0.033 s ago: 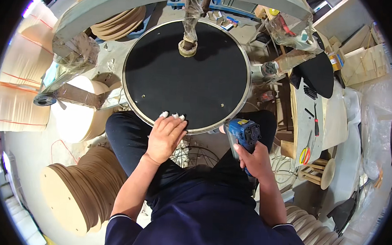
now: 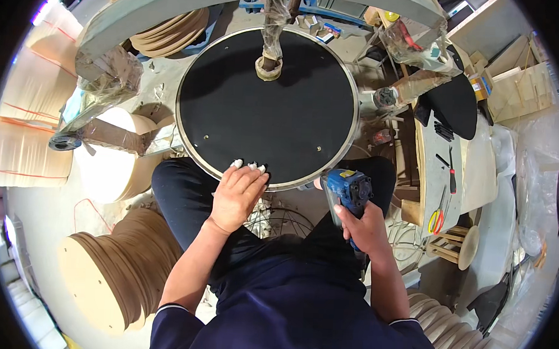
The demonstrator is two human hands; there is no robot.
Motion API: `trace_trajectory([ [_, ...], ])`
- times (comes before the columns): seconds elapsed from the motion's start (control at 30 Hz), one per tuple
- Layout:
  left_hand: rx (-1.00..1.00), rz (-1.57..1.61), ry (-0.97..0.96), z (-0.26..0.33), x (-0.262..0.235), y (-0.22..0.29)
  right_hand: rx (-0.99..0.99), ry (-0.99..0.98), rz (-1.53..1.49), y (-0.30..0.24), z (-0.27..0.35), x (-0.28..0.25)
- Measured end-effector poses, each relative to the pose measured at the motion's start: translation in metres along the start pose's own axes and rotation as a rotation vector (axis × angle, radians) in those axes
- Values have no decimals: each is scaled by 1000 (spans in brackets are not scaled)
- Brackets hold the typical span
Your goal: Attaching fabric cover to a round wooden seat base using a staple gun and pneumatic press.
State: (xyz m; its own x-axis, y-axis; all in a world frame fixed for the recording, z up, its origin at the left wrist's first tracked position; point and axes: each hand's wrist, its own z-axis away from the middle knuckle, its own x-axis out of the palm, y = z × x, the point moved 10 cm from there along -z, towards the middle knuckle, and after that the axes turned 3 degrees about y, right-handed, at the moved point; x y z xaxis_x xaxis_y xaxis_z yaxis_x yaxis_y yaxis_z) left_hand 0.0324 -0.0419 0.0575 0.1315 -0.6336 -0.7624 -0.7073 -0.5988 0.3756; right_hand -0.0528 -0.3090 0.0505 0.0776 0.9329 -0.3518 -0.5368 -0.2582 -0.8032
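Seated, a worker presses the left hand (image 2: 236, 196), fingers together, on the near rim of a black round panel (image 2: 267, 105) to steady it, while the right hand (image 2: 366, 227), just right of the panel, grips a blue power driver (image 2: 347, 189).

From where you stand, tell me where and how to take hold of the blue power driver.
Grip the blue power driver by its handle, coming from below on the person's right side. The handle points down toward the body and is where the right hand already wraps it; the bulky blue head sits by the metal rim of the round black panel, probably too broad for a firm grip.
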Motion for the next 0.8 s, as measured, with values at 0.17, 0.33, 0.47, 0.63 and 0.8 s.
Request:
trace_trajectory([
  [0.17,16,14,31,-6,-2,1,2,-10,-12,2,1,2],
  [0.33,74,43,36,-5,1,9,21,6,-17,4,1,-1],
  [0.47,92,44,37,-5,6,13,-2,-8,-32,4,1,1],
  [0.63,85,26,9,-2,12,14,2,-18,-38,-1,0,-2],
  [0.8,77,30,-52,-5,15,18,8,-12,38,-5,-9,-13],
])
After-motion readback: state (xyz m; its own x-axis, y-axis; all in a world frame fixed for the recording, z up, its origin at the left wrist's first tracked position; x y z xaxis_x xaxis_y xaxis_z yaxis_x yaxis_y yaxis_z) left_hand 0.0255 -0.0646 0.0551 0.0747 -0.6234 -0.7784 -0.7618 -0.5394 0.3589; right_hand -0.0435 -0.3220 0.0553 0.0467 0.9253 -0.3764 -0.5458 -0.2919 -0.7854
